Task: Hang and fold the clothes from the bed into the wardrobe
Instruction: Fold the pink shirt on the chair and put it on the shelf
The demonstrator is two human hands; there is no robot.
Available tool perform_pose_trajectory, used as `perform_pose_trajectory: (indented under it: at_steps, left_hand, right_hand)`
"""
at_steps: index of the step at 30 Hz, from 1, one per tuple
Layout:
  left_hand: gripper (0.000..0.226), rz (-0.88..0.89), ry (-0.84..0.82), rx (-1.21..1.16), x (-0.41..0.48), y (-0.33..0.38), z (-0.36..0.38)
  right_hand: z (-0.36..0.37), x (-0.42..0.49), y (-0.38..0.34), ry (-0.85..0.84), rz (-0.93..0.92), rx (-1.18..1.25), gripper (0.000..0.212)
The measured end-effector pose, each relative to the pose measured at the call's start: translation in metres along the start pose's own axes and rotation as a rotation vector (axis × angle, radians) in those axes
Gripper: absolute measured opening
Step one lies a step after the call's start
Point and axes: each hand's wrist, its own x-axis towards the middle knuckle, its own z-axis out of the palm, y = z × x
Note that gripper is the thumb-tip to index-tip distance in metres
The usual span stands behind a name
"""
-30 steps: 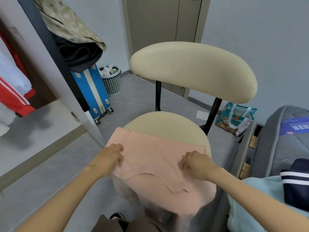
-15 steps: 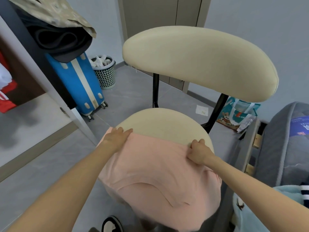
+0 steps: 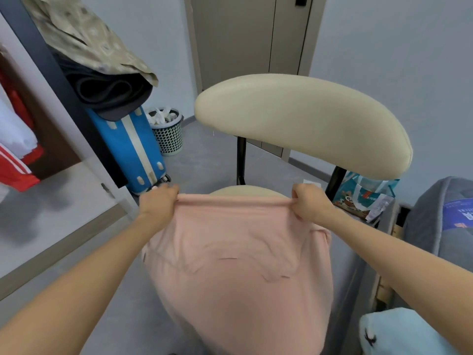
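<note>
Whereas soft pink knit garment (image 3: 238, 265) lay flat 0.5 s ago, we now lift its far edge above cream padded chair seat (image 3: 245, 190), L hand (image 3: 160, 201) + R hand (image 3: 308, 203) pinching corners; prob. next fold.

We see a chair (image 3: 302, 124) in the middle of the room, with a wide, curved, cream padded backrest on two black posts (image 3: 241, 160); only a sliver of its cream seat (image 3: 245, 192) shows. To the left, a blue suitcase (image 3: 128, 149) with pale stripes stands upright on wheels, its top hidden under a dark bundle of cloth (image 3: 110, 93) and a beige patterned sheet (image 3: 84, 42). Just beside it is a perforated waste basket (image 3: 169, 137) filled with white scraps. Behind the chair we see a grey-brown door (image 3: 245, 34) set in a pale blue-grey wall (image 3: 396, 47). On the grey floor (image 3: 204, 162) to the right lies a teal printed shopping bag (image 3: 363, 198), with a small white paper slip (image 3: 311, 182) near it.
</note>
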Motion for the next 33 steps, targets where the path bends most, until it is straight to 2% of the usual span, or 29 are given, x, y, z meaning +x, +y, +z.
perform_pose_trajectory:
  at_steps: [3, 6, 12, 16, 19, 22, 26, 31, 33]
  left_hand:
    - [0.028, -0.074, 0.149, -0.097, 0.009, 0.001, -0.024]
    - [0.024, -0.105, 0.256, -0.261, 0.006, 0.003, -0.034]
    - [0.032, -0.049, 0.257, -0.442, -0.044, 0.010, -0.006]
    - [0.035, -0.017, 0.239, -0.577, -0.090, 0.008, 0.027]
    - [0.037, -0.073, 0.220, -0.664, -0.120, 0.004, 0.047]
    - [0.039, -0.143, 0.183, -0.730, -0.147, 0.002, 0.062]
    - [0.046, -0.136, 0.086, -0.730, -0.173, 0.004, 0.079]
    - [0.043, -0.138, -0.173, -0.618, -0.192, 0.003, 0.090]
    - [0.048, -0.113, -0.295, -0.532, -0.195, 0.003, 0.089]
  right_hand:
    - [-0.019, 0.013, -0.007, 0.200, 0.004, 0.075, 0.014]
    - [-0.026, 0.016, -0.007, 0.300, 0.029, 0.198, 0.019]
    - [0.002, -0.019, 0.010, 0.210, 0.045, 0.303, 0.015]
    - [0.025, -0.064, 0.019, 0.169, 0.000, 0.253, 0.015]
    - [0.035, -0.099, 0.021, 0.190, -0.040, 0.159, 0.015]
    - [0.046, -0.130, 0.023, 0.154, -0.041, 0.121, 0.009]
    - [0.071, -0.159, 0.028, 0.044, -0.024, 0.075, 0.004]
    - [0.096, -0.182, 0.035, -0.158, 0.044, -0.062, 0.006]
    - [0.097, -0.184, 0.034, -0.245, 0.053, -0.123, 0.016]
